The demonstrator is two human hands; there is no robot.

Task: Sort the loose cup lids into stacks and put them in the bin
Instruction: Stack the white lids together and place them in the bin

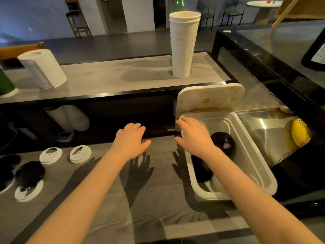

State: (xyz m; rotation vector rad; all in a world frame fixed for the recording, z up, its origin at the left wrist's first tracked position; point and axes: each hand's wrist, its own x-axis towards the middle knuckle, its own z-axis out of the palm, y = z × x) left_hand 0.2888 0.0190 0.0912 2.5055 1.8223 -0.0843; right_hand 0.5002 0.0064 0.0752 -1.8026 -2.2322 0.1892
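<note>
A white plastic bin (pixel 253 155) stands at the table's right end with its hinged cover (pixel 211 97) flipped up. Inside it are a stack of black lids (pixel 223 143) and another dark stack (pixel 200 169). My right hand (pixel 193 136) grips the bin's far left corner, thumb outside the rim. My left hand (pixel 131 140) hovers above the table with fingers spread and nothing in it. Loose lids lie at the far left: two white lids (pixel 50 155) (pixel 80 154), black lids (pixel 29 173) (pixel 8 162), and a white lid (pixel 29 191) partly under a black one.
On the raised counter behind stand a tall stack of paper cups (pixel 183 44) and a paper towel roll (pixel 42 67). A glass display case (pixel 263 131) with a yellow object (pixel 298 132) inside borders the bin on the right.
</note>
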